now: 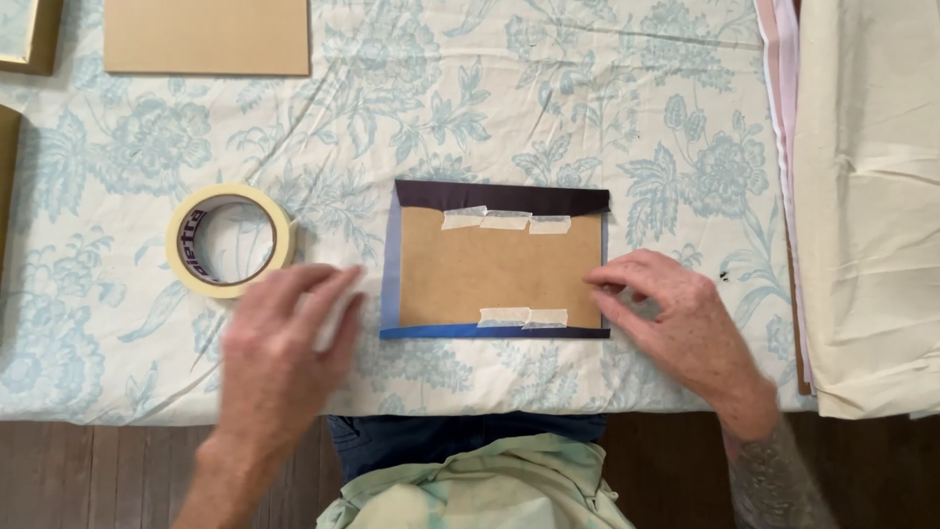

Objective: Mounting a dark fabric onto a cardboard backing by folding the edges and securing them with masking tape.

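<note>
A brown cardboard rectangle (499,266) lies on the flowered tablecloth, wrapped in dark blue paper (501,195) folded over its top, left and bottom edges. Strips of pale masking tape (505,220) hold the top and bottom folds. My right hand (676,328) rests at the card's right edge, fingertips pressing there. My left hand (279,358) is to the left of the card and holds a pale strip of tape (336,312) between its fingers. A roll of masking tape (231,240) sits just above my left hand.
Another brown card (207,36) lies at the back left, with framed edges (29,39) at the far left. A cream cloth (871,206) with stacked sheets under it covers the right side. The table's front edge (470,418) is near my lap.
</note>
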